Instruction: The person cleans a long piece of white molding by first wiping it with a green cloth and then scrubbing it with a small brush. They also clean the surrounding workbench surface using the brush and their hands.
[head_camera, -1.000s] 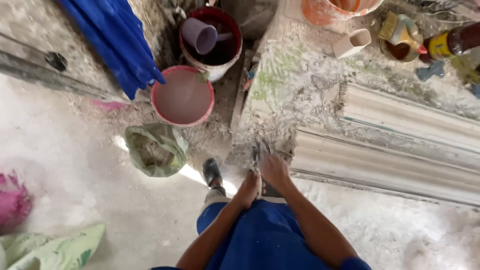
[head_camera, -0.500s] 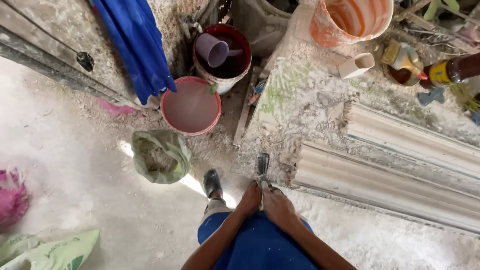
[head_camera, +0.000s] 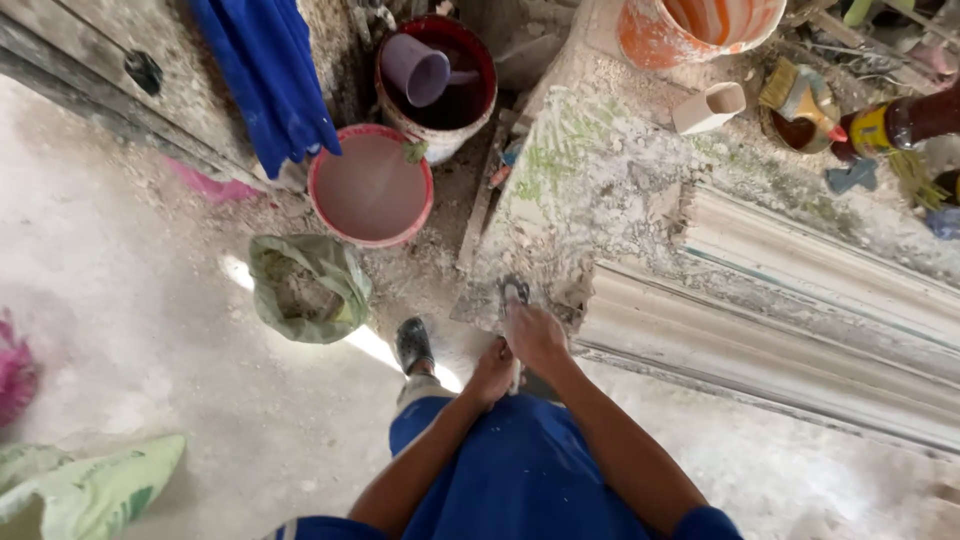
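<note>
Head view: both hands meet at the bench (head_camera: 600, 190) edge, right hand (head_camera: 535, 335) closed round a small scraper (head_camera: 513, 293), left hand (head_camera: 492, 372) curled just below it, holding its handle end.

A small metal scraper tool (head_camera: 513, 292), grey and crusted with plaster, is held at the near corner of the worktable. Its blade is pointed away, and the handle is hidden under the fingers.

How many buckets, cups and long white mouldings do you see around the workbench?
Buckets: 3 (pink bucket, dark red bucket, orange bucket)
Cups: 2 (purple cup, white cup)
Mouldings: 2 (upper moulding, lower moulding)
Total: 7
</note>
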